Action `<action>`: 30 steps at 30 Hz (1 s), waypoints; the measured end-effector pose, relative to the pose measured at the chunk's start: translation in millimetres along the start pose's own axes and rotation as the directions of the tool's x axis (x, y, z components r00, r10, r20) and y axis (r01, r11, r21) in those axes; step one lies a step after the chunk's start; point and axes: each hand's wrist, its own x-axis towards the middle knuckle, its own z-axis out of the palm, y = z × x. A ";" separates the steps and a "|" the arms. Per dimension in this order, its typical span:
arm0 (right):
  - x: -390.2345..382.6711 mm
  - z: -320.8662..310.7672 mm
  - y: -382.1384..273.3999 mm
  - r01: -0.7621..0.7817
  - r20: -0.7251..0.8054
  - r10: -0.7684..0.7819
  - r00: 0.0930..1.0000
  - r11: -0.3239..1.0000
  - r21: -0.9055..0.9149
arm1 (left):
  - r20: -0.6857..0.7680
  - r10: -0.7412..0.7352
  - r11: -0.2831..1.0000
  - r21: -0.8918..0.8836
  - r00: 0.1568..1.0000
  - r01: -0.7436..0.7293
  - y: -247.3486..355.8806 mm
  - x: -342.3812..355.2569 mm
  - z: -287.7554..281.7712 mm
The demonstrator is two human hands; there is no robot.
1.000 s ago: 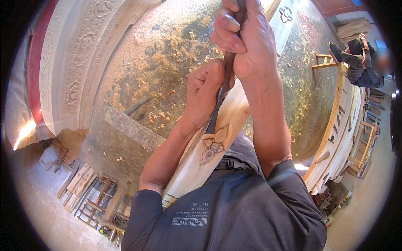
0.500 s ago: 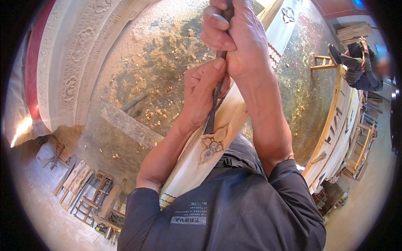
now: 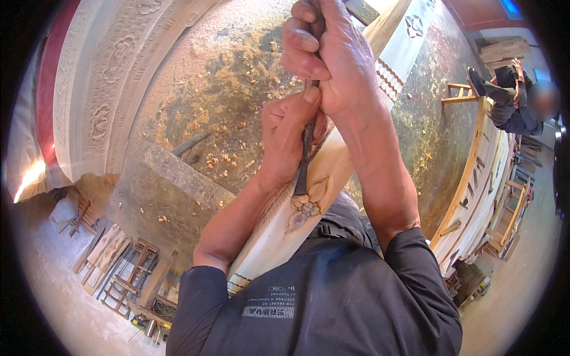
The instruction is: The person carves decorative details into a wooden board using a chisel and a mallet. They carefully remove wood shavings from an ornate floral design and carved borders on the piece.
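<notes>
In the middle of the head view, a long pale wooden beam (image 3: 267,237) slants up from beside the left elbow, passes close before the person's waist and appears to run on behind the right forearm; what it rests on is hidden. The left hand (image 3: 290,133) is closed around the shaft of a dark chisel (image 3: 303,155), thumb laid along the metal, while the right hand (image 3: 338,59) is wrapped about the handle just above, fingers curled in; whether the hands touch each other is hard to tell. The chisel's tip meets the wood at a flower motif (image 3: 306,209), on the side toward the beam's left long edge. Judging by the cuts, this motif is partly done: the round centre and a large leaf-like petal (image 3: 319,188) are outlined, but the shapes look shallow beside the crisp, dark-grounded motif (image 3: 414,26) near the beam's far end, so deepening and cleaning probably remain. Scalloped bands are cut near the far end (image 3: 389,80) and the near end (image 3: 238,283), with plain wood between; whether that is meant for carving cannot be told. Past the beam's left edge, curled shavings (image 3: 214,160) litter the floor (image 3: 196,113), and a fully carved panel (image 3: 113,71) stands beyond.
</notes>
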 end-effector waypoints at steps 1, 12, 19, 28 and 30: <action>3.1 -2.5 2.0 -0.004 0.045 0.002 0.999 0.999 0.050 | -0.002 0.014 1.000 -0.006 1.000 -0.014 -0.9 0.3 -0.2; 14.4 -65.6 0.2 0.093 0.294 -0.272 0.916 0.857 0.506 | -0.189 -0.043 0.978 0.193 0.981 0.080 -0.2 -6.7 -31.6; 4.1 -111.0 -18.6 0.201 0.184 -0.352 0.918 0.811 0.549 | -0.311 0.018 0.912 0.395 0.950 0.112 36.2 -32.8 -86.8; -2.8 -95.6 -3.5 0.279 0.061 -0.342 0.938 0.845 0.456 | -0.125 -0.106 0.936 0.322 0.987 0.141 22.8 -24.5 -69.5; -5.0 -82.9 -1.1 0.294 0.071 -0.357 0.931 0.853 0.432 | -0.032 -0.104 0.891 0.441 0.994 0.107 26.6 -20.5 -50.9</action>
